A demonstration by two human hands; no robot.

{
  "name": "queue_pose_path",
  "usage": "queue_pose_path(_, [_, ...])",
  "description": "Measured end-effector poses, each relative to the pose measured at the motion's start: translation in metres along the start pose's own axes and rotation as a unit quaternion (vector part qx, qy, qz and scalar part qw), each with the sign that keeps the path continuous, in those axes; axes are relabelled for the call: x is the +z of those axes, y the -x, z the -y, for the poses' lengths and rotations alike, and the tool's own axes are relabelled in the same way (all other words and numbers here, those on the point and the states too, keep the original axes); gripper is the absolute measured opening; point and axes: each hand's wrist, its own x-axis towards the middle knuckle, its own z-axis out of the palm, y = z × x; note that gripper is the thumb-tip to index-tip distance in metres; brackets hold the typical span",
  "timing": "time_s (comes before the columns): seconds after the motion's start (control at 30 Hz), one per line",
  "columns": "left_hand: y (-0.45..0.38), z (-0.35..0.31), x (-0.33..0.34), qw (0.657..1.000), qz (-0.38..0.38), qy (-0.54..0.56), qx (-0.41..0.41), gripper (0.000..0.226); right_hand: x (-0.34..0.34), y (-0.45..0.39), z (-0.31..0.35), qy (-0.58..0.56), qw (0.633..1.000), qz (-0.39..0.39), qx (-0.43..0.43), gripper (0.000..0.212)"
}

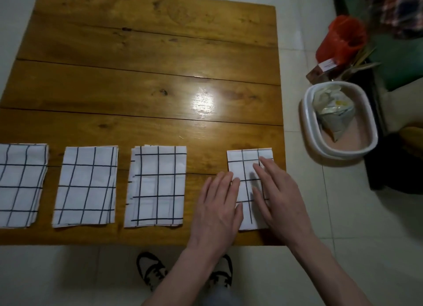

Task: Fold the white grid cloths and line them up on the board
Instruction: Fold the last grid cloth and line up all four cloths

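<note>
Four folded white grid cloths sit in a row along the near edge of the wooden board (146, 81): first cloth (20, 184), second cloth (87, 186), third cloth (158, 186), then the fourth cloth (248, 168) by the right edge. Left hand (217, 205) and right hand (277, 198) both lie flat on that fourth one, fingers straight, grip released. A white tub (306, 122) sits on the floor further right.
</note>
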Motion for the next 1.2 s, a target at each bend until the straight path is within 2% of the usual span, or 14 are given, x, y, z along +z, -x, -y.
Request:
queue_pose_path(0.33, [0.008, -0.005, 0.017, 0.996, 0.048, -0.066, 0.047, 0.060, 0.012, 0.017, -0.021, 0.053, 0.998, 0.033, -0.020, 0.060])
queue_pose_path(0.67, [0.014, 0.020, 0.008, 0.993, 0.058, -0.083, 0.061, 0.059, 0.023, 0.014, 0.006, 0.046, 0.998, 0.041, 0.008, 0.063])
queue_pose_path(1.2, [0.017, 0.054, -0.004, 0.994, 0.074, -0.044, 0.072, 0.059, 0.030, 0.003, 0.033, 0.040, 0.997, 0.055, 0.019, 0.065])
